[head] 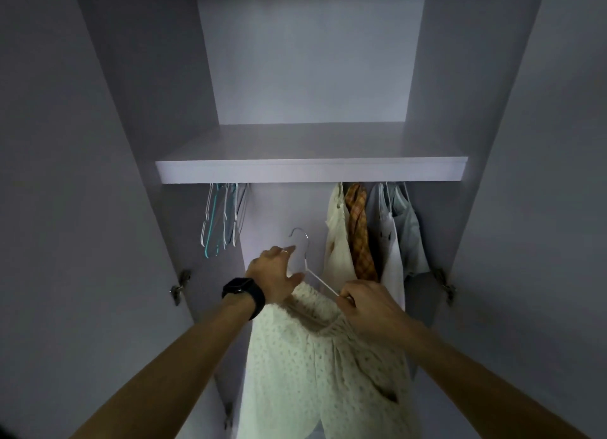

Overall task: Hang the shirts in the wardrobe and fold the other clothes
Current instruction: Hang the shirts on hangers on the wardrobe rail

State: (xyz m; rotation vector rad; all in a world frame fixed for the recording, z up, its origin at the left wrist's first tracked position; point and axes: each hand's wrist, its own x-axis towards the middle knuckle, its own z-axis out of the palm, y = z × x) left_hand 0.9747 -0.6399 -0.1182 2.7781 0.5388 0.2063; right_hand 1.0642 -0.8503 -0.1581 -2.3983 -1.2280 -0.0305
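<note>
A cream eyelet shirt (315, 366) hangs down in front of me inside the open wardrobe. A thin white hanger (303, 241) with a metal hook sticks up out of its neck. My left hand (274, 271), a dark watch on its wrist, holds the hanger's neck and the shirt's left shoulder. My right hand (368, 304) pinches the hanger's right arm and the shirt's collar. The hook is below the rail and touches nothing.
Several empty hangers (221, 218) hang at the rail's left end. Several hung shirts (368, 231), cream, orange plaid and pale blue, fill the right end. A white shelf (312, 169) runs above. Both wardrobe doors (65, 208) stand open at the sides.
</note>
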